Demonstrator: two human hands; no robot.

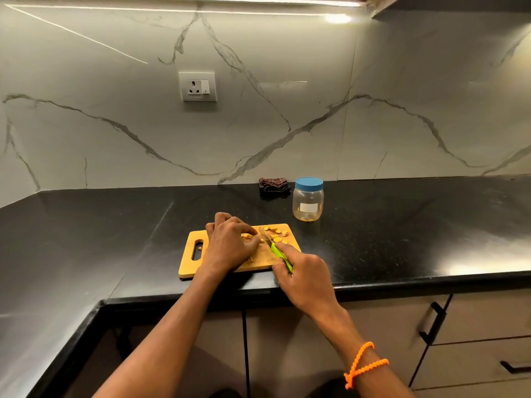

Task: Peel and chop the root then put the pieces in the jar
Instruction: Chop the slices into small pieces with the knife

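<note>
A marble-patterned wall (pixel 287 96) fills the upper half of the frame, with a white socket (pixel 197 86) left of centre. Below it, a black counter (pixel 402 225) runs across the middle and bends toward the lower left. Grey cabinet drawers (pixel 474 340) sit under it at the lower right.

At the centre of the frame, a wooden chopping board (pixel 186 265) lies near the counter's front edge, its handle slot to the left. My left hand (pixel 230 245) rests on the board, fingers curled down over a piece of yellow root (pixel 246 236), pinning it. My right hand (pixel 301 275), just right of it, grips the green handle of a small knife (pixel 275 249); the blade points up and left, its edge beside the root. An orange beaded band (pixel 363 366) circles my right wrist.

Sliced root pieces (pixel 277 235) lie on the board's upper right part. Behind the board, up and right, stands a clear jar (pixel 308 201) with its blue lid on and a few yellow bits at the bottom. A folded dark cloth (pixel 273 185) sits just left of the jar, against the wall.
</note>
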